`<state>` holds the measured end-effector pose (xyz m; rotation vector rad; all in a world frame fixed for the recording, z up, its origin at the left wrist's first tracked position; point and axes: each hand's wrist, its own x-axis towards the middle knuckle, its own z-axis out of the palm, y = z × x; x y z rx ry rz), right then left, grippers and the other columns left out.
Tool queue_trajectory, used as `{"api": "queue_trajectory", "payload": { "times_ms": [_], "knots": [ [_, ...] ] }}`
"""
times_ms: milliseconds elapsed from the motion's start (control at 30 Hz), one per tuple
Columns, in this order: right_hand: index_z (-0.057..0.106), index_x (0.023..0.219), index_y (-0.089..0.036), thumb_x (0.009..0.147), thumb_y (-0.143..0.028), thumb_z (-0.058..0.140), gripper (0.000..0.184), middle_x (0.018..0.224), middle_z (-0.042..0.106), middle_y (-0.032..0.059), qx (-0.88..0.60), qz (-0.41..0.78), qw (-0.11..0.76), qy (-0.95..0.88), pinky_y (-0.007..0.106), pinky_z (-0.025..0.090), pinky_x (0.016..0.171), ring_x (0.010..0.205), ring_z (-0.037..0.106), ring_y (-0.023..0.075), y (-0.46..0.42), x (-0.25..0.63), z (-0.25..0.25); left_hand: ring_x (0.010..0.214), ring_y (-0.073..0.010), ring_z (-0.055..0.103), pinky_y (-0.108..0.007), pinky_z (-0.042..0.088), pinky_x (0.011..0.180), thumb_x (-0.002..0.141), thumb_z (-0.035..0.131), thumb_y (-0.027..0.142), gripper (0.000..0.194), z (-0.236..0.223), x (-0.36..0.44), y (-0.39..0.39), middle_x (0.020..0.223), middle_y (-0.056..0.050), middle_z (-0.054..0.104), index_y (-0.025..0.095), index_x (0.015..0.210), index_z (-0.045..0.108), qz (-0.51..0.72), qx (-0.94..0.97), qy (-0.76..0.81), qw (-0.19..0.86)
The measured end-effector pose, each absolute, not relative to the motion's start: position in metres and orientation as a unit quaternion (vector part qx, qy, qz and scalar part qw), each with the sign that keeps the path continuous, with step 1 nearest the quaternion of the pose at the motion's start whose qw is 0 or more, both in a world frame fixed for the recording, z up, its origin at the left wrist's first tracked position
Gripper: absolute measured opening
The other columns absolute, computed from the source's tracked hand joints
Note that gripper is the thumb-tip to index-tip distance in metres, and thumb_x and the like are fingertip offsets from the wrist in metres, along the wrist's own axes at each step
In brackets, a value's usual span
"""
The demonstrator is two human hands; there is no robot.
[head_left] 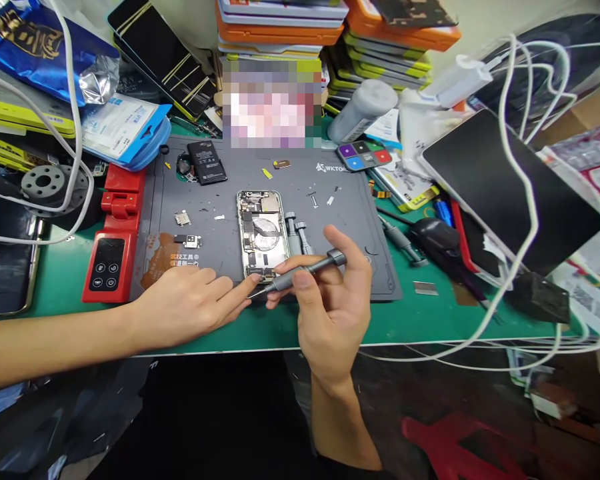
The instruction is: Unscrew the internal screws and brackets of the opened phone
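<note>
1. The opened phone lies inner side up on the grey mat, close to the middle of the mat's near edge. Its long axis runs from that edge towards the far one, almost straight away from the person.

2. The left hand lies across the mat's near edge, to the near left of the phone. Its index finger is extended, its tip at the phone's near end; the other fingers are folded. Whether it pinches anything small cannot be told.

3. The right hand pinches a grey screwdriver between thumb and fingers, with the index finger raised and bent behind the driver's cap.

4. The key relation: the phone lies to the far left of the right hand's palm and to the far right of the left hand's. The left index fingertip seems nearest to its near left corner. The screwdriver slants across the phone's axis, tip leftwards, just short of the near end and beside the left fingers.

5. Two more drivers lie along the phone's right side; a black battery lies near the mat's far left corner.
</note>
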<state>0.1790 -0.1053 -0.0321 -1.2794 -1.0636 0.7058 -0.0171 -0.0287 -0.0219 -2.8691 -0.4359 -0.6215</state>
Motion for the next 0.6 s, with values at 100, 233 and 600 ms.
{"api": "queue_trajectory", "payload": {
  "times_ms": [100, 233, 600],
  "knots": [
    [0.048, 0.146, -0.034, 0.101, -0.026, 0.061, 0.048, 0.095, 0.075, -0.0006, -0.560, 0.298, 0.620, -0.462, 0.028, 0.068, 0.056, 0.062, 0.072, 0.0123, -0.1054, 0.1796, -0.0325, 0.057, -0.0135, 0.058, -0.032, 0.040, 0.048, 0.109, 0.052, 0.029, 0.032, -0.0222, -0.0169, -0.0288, 0.066, 0.006, 0.060, 0.009, 0.132, 0.061, -0.210, -0.963, -0.147, 0.085],
    [0.048, 0.146, -0.035, 0.102, -0.025, 0.061, 0.047, 0.096, 0.075, -0.0006, -0.565, 0.292, 0.615, -0.465, 0.029, 0.068, 0.057, 0.061, 0.071, 0.0118, -0.1048, 0.1795, -0.0316, 0.057, -0.0132, 0.058, -0.032, 0.040, 0.047, 0.109, 0.053, 0.028, 0.032, -0.0227, -0.0172, -0.0290, 0.066, 0.006, 0.060, 0.009, 0.133, 0.060, -0.206, -0.964, -0.147, 0.087],
    [0.049, 0.146, -0.035, 0.101, -0.025, 0.062, 0.048, 0.095, 0.075, -0.0011, -0.559, 0.293, 0.622, -0.463, 0.029, 0.068, 0.056, 0.062, 0.071, 0.0128, -0.1059, 0.1789, -0.0324, 0.057, -0.0131, 0.058, -0.030, 0.039, 0.047, 0.107, 0.056, 0.028, 0.034, -0.0239, -0.0178, -0.0292, 0.066, 0.006, 0.060, 0.008, 0.134, 0.060, -0.204, -0.964, -0.145, 0.084]
  ]
}}
